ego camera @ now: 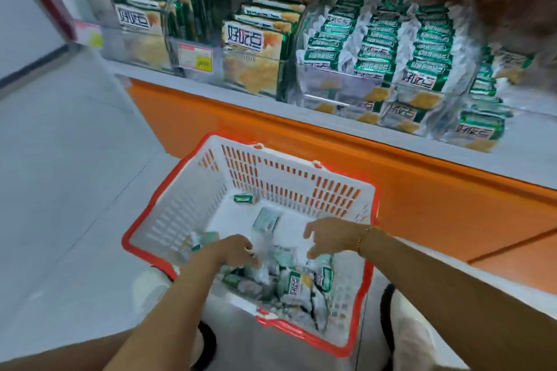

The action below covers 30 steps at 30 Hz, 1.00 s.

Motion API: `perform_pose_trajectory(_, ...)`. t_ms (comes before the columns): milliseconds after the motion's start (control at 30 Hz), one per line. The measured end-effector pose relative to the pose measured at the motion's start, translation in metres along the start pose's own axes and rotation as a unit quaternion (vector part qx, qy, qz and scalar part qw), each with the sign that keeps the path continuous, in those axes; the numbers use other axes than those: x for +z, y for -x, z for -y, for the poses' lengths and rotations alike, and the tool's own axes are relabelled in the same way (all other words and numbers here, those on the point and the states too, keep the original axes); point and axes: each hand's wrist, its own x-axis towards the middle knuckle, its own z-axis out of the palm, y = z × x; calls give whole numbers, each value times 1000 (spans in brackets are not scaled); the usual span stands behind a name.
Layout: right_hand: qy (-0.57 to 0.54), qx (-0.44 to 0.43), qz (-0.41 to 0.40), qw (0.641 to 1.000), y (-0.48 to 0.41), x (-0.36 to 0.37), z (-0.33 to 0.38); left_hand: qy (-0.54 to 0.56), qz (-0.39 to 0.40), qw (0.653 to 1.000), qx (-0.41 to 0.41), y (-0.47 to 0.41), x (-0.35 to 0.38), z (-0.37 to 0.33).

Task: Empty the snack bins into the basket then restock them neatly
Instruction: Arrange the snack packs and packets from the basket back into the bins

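Observation:
A white basket with a red rim (150, 245) stands on the floor in front of the shelf. Green-and-silver snack packets (294, 283) lie heaped in its near half, and a few lie loose on its bottom (243, 198). My left hand (233, 251) reaches down into the heap, its fingers curled round blurred packets. My right hand (330, 236) hovers over the heap with fingers spread and loosely bent, holding nothing I can make out. On the shelf, a clear snack bin (340, 81) holds rows of the same packets.
Larger boxed snacks (253, 60) stand in clear holders to the left of the bin. More packets (479, 126) lie loose on the grey shelf ledge (211, 87), above an orange base panel (422, 190). Grey floor (75, 175) stretches to the left. The picture is motion-blurred.

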Motion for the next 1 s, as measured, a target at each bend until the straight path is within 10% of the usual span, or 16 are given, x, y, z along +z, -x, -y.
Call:
perform_pose_trajectory(533,-40,14,120,992,-76,69,-7,-183,40,982,23,-59,33,-13)
perform_pose_trajectory(833,-124,59,78,987,-53,53,-8,-20,-46,997,62,-33,7,4)
perform_pose_trajectory(1000,-572,105,-13,813,-30,31,-9,104,-73,989,75,-9,-17,4)
